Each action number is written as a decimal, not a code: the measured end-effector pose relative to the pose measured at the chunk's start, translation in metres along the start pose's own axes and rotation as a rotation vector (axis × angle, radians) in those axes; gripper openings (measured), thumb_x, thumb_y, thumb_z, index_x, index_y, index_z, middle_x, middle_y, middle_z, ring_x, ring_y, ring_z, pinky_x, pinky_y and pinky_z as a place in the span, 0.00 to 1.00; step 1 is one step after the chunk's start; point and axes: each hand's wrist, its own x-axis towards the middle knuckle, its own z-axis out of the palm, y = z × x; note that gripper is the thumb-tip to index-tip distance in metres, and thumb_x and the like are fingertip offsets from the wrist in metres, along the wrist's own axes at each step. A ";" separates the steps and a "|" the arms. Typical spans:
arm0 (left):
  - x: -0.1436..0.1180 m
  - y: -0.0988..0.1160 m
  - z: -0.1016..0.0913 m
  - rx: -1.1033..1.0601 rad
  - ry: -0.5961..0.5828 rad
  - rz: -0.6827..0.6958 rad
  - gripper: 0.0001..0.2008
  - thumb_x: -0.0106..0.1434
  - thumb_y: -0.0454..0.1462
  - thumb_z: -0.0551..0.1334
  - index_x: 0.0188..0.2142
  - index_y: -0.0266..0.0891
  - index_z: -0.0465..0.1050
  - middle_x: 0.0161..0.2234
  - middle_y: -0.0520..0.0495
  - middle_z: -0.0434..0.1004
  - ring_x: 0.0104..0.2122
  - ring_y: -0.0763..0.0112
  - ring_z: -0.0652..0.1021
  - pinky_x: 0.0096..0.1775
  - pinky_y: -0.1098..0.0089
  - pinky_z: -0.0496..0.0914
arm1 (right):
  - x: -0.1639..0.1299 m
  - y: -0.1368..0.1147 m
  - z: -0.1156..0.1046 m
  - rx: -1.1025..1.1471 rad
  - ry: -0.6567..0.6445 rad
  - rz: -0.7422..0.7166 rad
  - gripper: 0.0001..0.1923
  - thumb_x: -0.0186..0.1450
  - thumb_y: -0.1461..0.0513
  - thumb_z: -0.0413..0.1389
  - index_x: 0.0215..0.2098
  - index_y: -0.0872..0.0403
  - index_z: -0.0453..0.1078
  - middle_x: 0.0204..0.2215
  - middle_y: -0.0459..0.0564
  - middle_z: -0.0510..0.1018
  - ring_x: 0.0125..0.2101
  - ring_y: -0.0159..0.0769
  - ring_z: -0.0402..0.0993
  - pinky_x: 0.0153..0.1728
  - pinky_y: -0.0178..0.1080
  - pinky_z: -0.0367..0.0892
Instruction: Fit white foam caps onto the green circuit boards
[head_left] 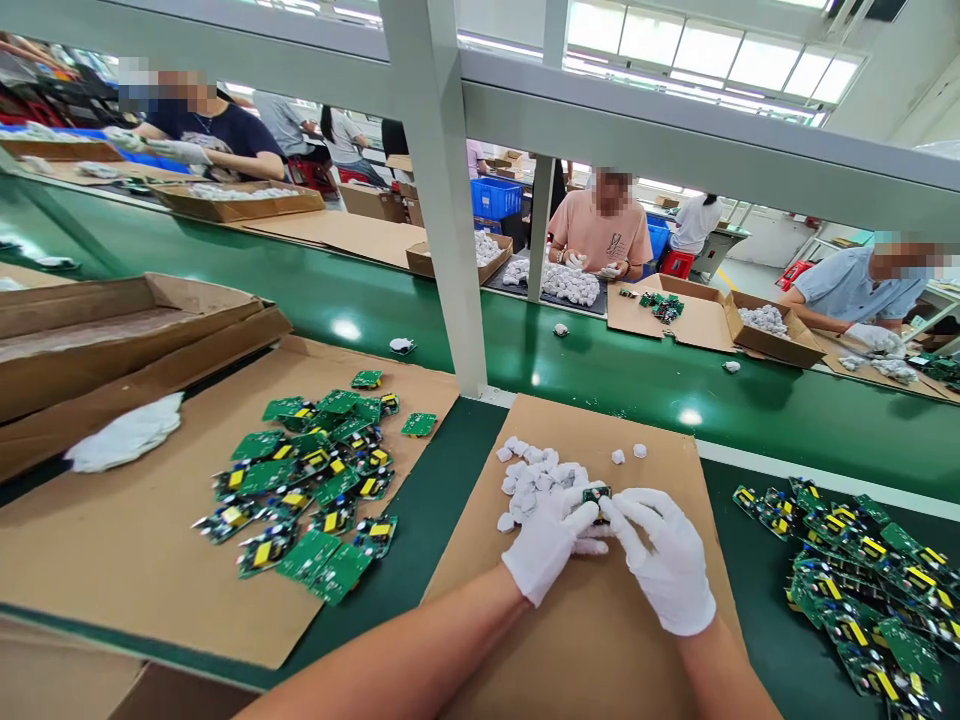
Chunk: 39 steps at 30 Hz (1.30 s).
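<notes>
In the head view, the left hand (551,535) pinched a small circuit board (596,493) between thumb and fingers, with little gap left, probably so that it could stay steady. The right hand (664,555) had its fingers half bent, and its tips reached the board's edge; whether they also gripped it, I could not tell. The board was above the cardboard sheet (600,645), just beside the heap of white lumps (534,475), which perhaps lay there to be near both hands. A left pile of boards (315,465) and a right pile of boards (862,575) lay apart from the lumps, maybe so the middle remained for working
</notes>
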 end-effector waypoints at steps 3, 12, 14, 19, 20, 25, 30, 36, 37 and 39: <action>-0.001 0.000 0.003 0.027 -0.018 0.006 0.18 0.52 0.47 0.65 0.36 0.37 0.69 0.31 0.49 0.70 0.29 0.73 0.73 0.34 0.70 0.70 | -0.003 0.000 0.006 -0.039 0.059 -0.083 0.07 0.61 0.64 0.56 0.35 0.48 0.75 0.38 0.52 0.74 0.33 0.35 0.74 0.34 0.38 0.73; -0.005 0.005 0.007 0.094 -0.159 -0.012 0.19 0.48 0.48 0.67 0.33 0.34 0.72 0.26 0.49 0.70 0.25 0.75 0.70 0.30 0.72 0.66 | 0.000 -0.004 -0.001 0.278 -0.113 0.051 0.18 0.55 0.64 0.58 0.45 0.49 0.69 0.41 0.52 0.74 0.39 0.39 0.72 0.39 0.42 0.71; -0.005 0.006 0.006 0.083 -0.158 -0.032 0.19 0.49 0.47 0.67 0.32 0.34 0.71 0.26 0.49 0.71 0.24 0.76 0.70 0.30 0.72 0.67 | 0.000 -0.001 -0.006 0.404 -0.187 0.155 0.25 0.56 0.62 0.57 0.52 0.52 0.62 0.40 0.52 0.74 0.35 0.38 0.72 0.38 0.42 0.71; -0.004 0.007 0.003 0.061 -0.106 -0.008 0.18 0.52 0.48 0.65 0.34 0.35 0.72 0.31 0.47 0.73 0.28 0.74 0.73 0.32 0.72 0.69 | -0.006 0.005 -0.003 0.619 -0.221 0.240 0.28 0.63 0.55 0.51 0.60 0.52 0.53 0.52 0.58 0.68 0.46 0.43 0.70 0.43 0.46 0.69; -0.003 0.007 0.003 0.067 -0.112 -0.001 0.18 0.52 0.48 0.65 0.34 0.35 0.72 0.31 0.47 0.73 0.28 0.75 0.73 0.32 0.72 0.69 | -0.006 0.005 0.000 0.615 -0.212 0.256 0.30 0.63 0.54 0.51 0.60 0.52 0.52 0.52 0.58 0.69 0.47 0.44 0.69 0.44 0.46 0.69; -0.003 0.003 0.005 0.073 -0.180 0.070 0.19 0.53 0.47 0.64 0.37 0.34 0.73 0.31 0.45 0.73 0.29 0.73 0.72 0.30 0.73 0.68 | -0.004 -0.004 0.008 0.614 -0.287 0.405 0.34 0.59 0.51 0.56 0.60 0.54 0.55 0.47 0.55 0.74 0.42 0.42 0.74 0.41 0.42 0.72; -0.010 0.000 0.006 -0.026 -0.236 0.084 0.19 0.61 0.49 0.54 0.43 0.39 0.70 0.36 0.45 0.74 0.37 0.66 0.74 0.38 0.66 0.69 | -0.002 -0.013 0.006 0.641 -0.326 0.543 0.23 0.63 0.54 0.52 0.53 0.54 0.64 0.37 0.50 0.79 0.34 0.36 0.76 0.38 0.38 0.74; -0.008 -0.001 0.005 0.034 -0.164 0.024 0.15 0.58 0.46 0.60 0.36 0.36 0.69 0.33 0.46 0.72 0.33 0.70 0.73 0.36 0.67 0.70 | -0.002 -0.005 0.003 0.551 -0.348 0.442 0.23 0.62 0.54 0.53 0.54 0.52 0.64 0.45 0.52 0.77 0.41 0.40 0.75 0.42 0.41 0.72; -0.006 -0.002 0.005 0.021 -0.159 0.007 0.15 0.57 0.47 0.60 0.34 0.36 0.69 0.32 0.47 0.72 0.31 0.71 0.73 0.34 0.68 0.70 | -0.002 -0.002 0.002 0.534 -0.362 0.398 0.24 0.63 0.53 0.53 0.56 0.52 0.62 0.47 0.53 0.76 0.43 0.41 0.74 0.44 0.42 0.71; -0.004 -0.002 0.004 -0.005 -0.169 0.005 0.15 0.57 0.47 0.61 0.31 0.36 0.68 0.29 0.48 0.70 0.29 0.73 0.72 0.32 0.70 0.69 | -0.002 0.003 -0.001 0.485 -0.329 0.275 0.30 0.62 0.52 0.54 0.59 0.52 0.57 0.51 0.55 0.72 0.48 0.44 0.71 0.47 0.45 0.69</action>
